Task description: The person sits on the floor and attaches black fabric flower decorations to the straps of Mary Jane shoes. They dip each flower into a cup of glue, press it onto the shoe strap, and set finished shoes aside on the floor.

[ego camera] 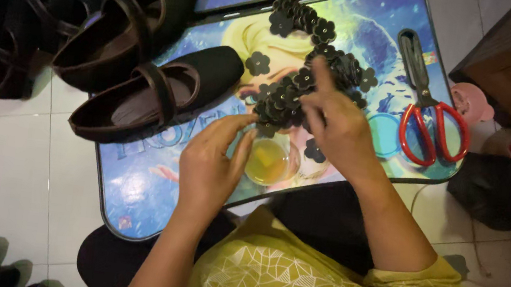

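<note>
At centre frame, our left hand (211, 161) pinches a black flower (268, 127) above the glue cup (266, 162); our right hand (336, 124), forefinger out, presses the flower pile (306, 78). We judge gluing underway; next, careful placement on the shoe (157, 96) at left on the bench (132, 193).

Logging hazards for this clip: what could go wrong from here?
1. The open glue cup sits right under the left hand and right hand; a knock could spill it on the tray table.
2. The flower pile is loose, so pieces may scatter.
3. The shoes overhang the table edge and may slide off.
</note>
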